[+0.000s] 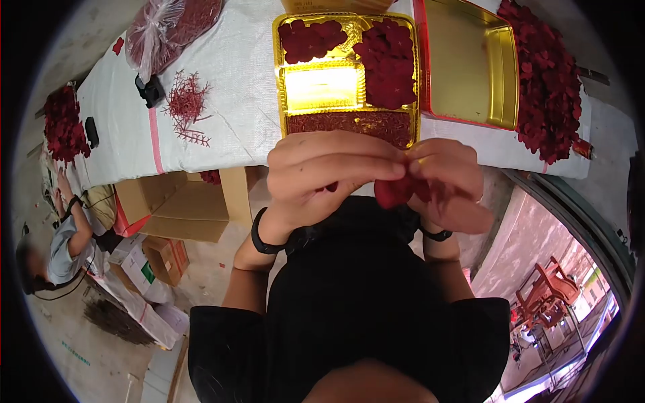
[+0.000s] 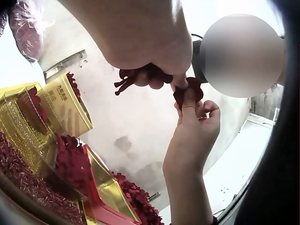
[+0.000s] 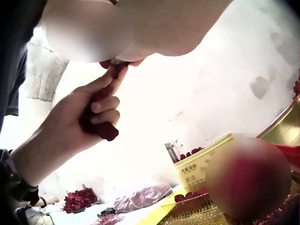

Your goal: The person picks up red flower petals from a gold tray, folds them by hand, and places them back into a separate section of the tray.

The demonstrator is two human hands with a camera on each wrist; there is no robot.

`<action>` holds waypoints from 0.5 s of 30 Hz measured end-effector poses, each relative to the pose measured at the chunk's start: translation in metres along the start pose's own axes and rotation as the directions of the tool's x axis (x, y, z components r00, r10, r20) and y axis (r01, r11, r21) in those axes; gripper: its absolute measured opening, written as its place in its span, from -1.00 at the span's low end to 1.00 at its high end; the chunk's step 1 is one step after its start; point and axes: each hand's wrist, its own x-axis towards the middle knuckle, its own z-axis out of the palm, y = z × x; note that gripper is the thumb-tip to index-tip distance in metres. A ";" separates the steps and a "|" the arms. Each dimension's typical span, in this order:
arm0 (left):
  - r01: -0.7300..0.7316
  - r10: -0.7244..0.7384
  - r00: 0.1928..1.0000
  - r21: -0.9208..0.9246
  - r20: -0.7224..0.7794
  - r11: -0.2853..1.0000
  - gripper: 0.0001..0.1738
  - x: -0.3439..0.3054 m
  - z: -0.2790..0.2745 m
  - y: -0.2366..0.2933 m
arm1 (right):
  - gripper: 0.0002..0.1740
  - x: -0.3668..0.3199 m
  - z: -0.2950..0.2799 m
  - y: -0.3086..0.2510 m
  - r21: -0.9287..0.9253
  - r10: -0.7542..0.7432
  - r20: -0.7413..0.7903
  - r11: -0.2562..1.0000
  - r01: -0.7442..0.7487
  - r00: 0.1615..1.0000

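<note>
Two hands (image 1: 329,164) (image 1: 453,185) pinch red petals (image 1: 393,195) in open air near tray edge (image 1: 280,87).

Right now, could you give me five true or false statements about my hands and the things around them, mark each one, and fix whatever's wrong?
1. The right hand pinches a dark red petal piece. True.
2. Only the right hand holds something. False: the left hand has dark red pieces in its curled fingers.
3. The gold tray lies beside a red-edged gold container. True.
4. In the head view, nothing lies to the left of the tray. False: a plastic bag and thin red sprigs lie there.
5. A black band circles the wrist of the left hand. True.
</note>
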 end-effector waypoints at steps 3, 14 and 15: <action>-0.028 0.029 1.000 -0.077 0.006 0.997 -0.81 -0.002 -0.003 0.002 | -0.64 0.003 0.006 -0.010 0.039 -0.007 -0.038 0.999 0.008 0.999; 0.094 -0.082 0.995 -0.259 0.055 0.961 -0.90 -0.001 -0.012 0.006 | -0.50 0.009 0.006 -0.018 0.046 -0.018 0.042 0.999 0.016 0.999; 0.111 -0.098 0.993 -0.273 0.061 0.955 -0.91 -0.002 -0.012 0.005 | -0.48 0.010 0.006 -0.016 0.040 -0.019 0.049 0.999 0.017 0.999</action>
